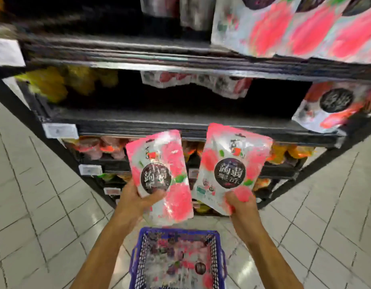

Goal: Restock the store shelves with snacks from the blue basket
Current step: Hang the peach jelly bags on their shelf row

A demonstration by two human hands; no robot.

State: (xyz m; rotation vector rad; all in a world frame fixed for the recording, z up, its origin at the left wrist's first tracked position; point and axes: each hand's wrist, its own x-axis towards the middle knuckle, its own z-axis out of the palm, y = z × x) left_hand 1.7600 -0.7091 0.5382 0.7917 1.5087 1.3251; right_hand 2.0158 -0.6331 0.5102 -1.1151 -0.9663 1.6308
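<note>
Left hand (pixel 136 197) and right hand (pixel 241 202) each closed on a pink-and-white glossy snack pouch, held up before the black metal shelving (pixel 180 126).

The shelving fills twelve o'clock, its middle tier half bare, with matching pouches at two o'clock. The blue plastic mesh basket (pixel 219 253) sits on the floor at six o'clock, holding more packets. The left pouch (pixel 159 174) and the right pouch (pixel 230 170) each carry a dark round badge with white Chinese characters, too blurred to read.
</note>
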